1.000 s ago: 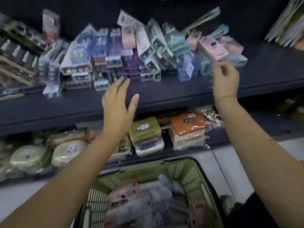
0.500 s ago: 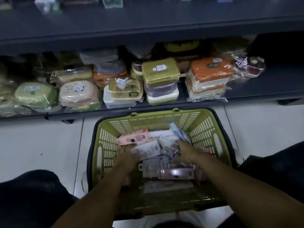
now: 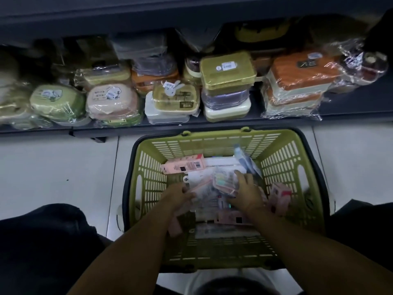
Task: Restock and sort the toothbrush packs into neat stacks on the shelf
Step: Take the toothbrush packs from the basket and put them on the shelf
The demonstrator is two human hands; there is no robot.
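Two grips inside green basket [image 3: 276, 167]: left hand [image 3: 177, 195], right hand [image 3: 244, 189], fingers curled round toothbrush packs [image 3: 212, 184]; loose slick bundle could slip apart on lift.

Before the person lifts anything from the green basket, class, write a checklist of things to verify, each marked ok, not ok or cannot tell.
1. The left hand and right hand inside the green basket: ok.
2. Stock left to shelve, such as the pink pack and blue pack: ok.
3. Firm hold on a pack: cannot tell, blurred.
4. The toothbrush shelf in view: not ok; only the lunch boxes show.
5. The basket upright on the floor: ok.
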